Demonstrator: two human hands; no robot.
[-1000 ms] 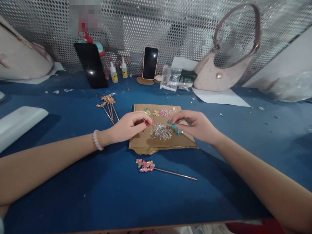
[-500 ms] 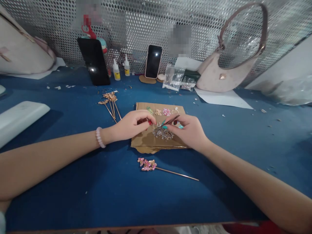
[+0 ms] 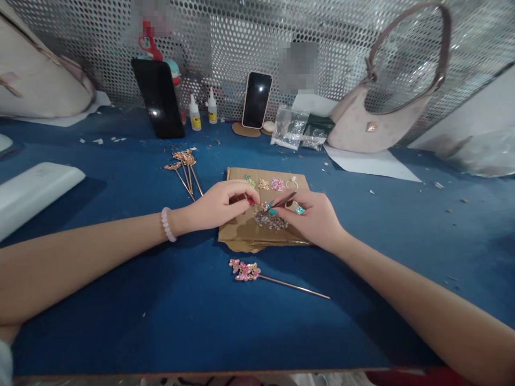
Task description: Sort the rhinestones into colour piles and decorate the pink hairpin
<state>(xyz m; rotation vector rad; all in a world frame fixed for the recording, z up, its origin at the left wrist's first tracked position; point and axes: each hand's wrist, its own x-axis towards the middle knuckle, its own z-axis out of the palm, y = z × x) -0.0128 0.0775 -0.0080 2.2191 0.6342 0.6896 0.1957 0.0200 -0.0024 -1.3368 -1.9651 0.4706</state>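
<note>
A brown cardboard piece (image 3: 241, 233) lies on the blue table and carries a heap of small silvery beads (image 3: 270, 220) plus little green, gold and pink charm clusters (image 3: 263, 184) along its far edge. My left hand (image 3: 219, 206) rests on the cardboard with its fingertips pinched together over a tiny piece that I cannot make out. My right hand (image 3: 311, 217) grips thin tweezers (image 3: 281, 201), whose tips point left at the bead heap, close to my left fingertips. A finished gold hairpin with pink flowers (image 3: 245, 271) lies nearer to me.
Several gold hairpins (image 3: 184, 166) lie left of the cardboard. Along the perforated metal back wall stand a dark tablet (image 3: 159, 105), two glue bottles (image 3: 202, 112), a phone (image 3: 257, 100), bead bags (image 3: 289, 128) and a pale handbag (image 3: 362, 128). A white box (image 3: 34, 193) sits far left.
My right hand moved left and picked the tweezers' tips up toward my left fingertips over the bead heap. My left hand stayed pinched in place; the view shifted slightly.
</note>
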